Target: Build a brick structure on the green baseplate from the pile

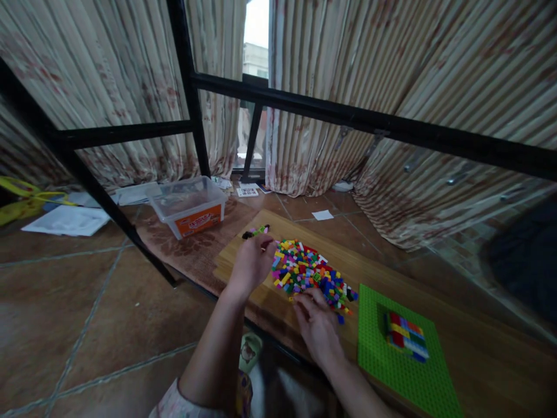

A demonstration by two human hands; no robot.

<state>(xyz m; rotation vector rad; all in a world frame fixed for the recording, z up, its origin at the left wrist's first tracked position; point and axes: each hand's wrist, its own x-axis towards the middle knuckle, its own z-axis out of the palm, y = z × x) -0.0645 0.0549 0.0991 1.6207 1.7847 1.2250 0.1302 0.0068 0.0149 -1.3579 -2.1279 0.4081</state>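
Note:
A heap of small toy building bricks (300,268) in many colours lies on the wooden board. At its left edge is my left hand (255,261), fingers curled in; whatever they hold is hidden. My right hand (319,328) rests at the heap's near side, fingers bent down and drawn together among the bricks, their tips partly hidden. To the right, a green studded baseplate (374,348) carries a low block of joined bricks (407,335) in red, yellow, blue and other colours. Beyond my left hand lie a few green and black pieces (256,231).
A clear plastic tub (191,200) with an orange label stands on a brown mat (152,235) at the back left. Black metal frame bars (304,103) cross in front of long curtains (326,52). Papers (69,220) and a white sheet (322,215) lie on the tiled floor.

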